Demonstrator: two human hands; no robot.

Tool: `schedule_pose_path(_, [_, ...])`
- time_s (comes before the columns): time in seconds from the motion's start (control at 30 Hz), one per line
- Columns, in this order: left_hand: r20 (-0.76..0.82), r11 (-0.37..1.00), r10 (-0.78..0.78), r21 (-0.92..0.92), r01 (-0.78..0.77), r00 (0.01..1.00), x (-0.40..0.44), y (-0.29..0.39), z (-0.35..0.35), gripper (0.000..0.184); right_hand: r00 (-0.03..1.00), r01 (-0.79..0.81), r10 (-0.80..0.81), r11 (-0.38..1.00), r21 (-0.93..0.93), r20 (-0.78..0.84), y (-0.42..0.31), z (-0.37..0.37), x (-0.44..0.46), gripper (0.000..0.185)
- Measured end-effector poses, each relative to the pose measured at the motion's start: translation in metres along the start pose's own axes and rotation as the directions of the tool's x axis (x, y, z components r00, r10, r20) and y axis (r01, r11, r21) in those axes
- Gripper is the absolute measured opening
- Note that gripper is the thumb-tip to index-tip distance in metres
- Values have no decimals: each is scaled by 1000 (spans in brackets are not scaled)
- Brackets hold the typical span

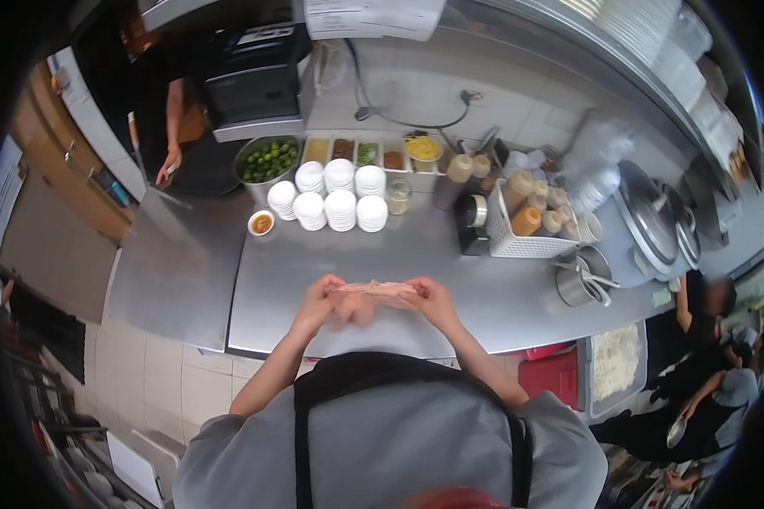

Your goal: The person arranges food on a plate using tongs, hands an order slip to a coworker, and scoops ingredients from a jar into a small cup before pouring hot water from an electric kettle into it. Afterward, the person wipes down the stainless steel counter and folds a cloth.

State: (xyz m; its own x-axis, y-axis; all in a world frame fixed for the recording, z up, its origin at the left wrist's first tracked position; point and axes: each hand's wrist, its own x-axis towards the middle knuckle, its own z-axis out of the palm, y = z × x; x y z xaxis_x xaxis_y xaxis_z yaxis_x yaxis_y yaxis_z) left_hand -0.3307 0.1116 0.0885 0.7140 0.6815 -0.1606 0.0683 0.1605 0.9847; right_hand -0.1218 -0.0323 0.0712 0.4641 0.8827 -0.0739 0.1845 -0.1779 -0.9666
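Note:
Both of my hands stretch a thin, pinkish, see-through plastic bag (378,291) between them, above the near edge of the steel counter (450,276). My left hand (319,302) pinches its left end, and my right hand (432,299) pinches its right end. Below the left half of the stretched edge hangs a rounded pink-orange part, blurred; I cannot tell what is inside. Beyond my hands stand several stacks of white cups (339,208). A small white bowl of orange-brown sauce (261,223) sits to their left.
Behind the cups are a pot of green limes (267,161) and several food trays (367,154). To the right stand a white basket of sauce bottles (530,244), a metal pot (575,287) and large lids (649,216). A bin of rice (615,365) is lower right. Other people work at both sides.

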Motion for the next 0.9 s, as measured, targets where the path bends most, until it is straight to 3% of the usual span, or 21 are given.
schedule_pose_path(0.17, [0,989,110,101,-110,994,7,15,5,7,987,151,-157,981,-123,-40,-19,-19,5,19])
schedule_pose_path(0.23, [-2,977,150,153,-148,989,10,20,5,6,989,144,-144,959,243,-21,-23,-25,11,15])
schedule_pose_path(0.47, [1,972,178,155,-176,984,17,22,-1,7,992,110,-74,900,422,-101,-43,-41,19,8])
schedule_pose_path(0.53, [-10,970,200,145,-197,980,15,25,-2,6,975,216,-173,892,397,-142,-40,-42,25,6])
schedule_pose_path(0.6, [-70,996,85,1,-85,994,15,28,-4,7,975,222,-203,877,426,-89,-39,-47,27,7])
schedule_pose_path(0.67, [-113,994,108,-19,-111,988,18,29,-6,8,971,227,-234,862,453,-41,-36,-53,28,9])
schedule_pose_path(0.73, [-155,990,130,-40,-138,979,22,28,-5,8,948,231,-264,955,184,179,-34,-56,28,17])
schedule_pose_path(0.77, [-144,984,179,24,-177,973,25,25,-2,8,947,230,-263,956,184,182,-36,-53,26,17])
schedule_pose_path(0.83, [-134,972,227,87,-217,965,29,20,8,9,858,477,-422,867,-146,294,-46,-37,20,27])
schedule_pose_path(0.9, [120,919,298,232,-319,947,30,17,23,11,858,500,-467,855,-139,216,-57,-11,14,33])
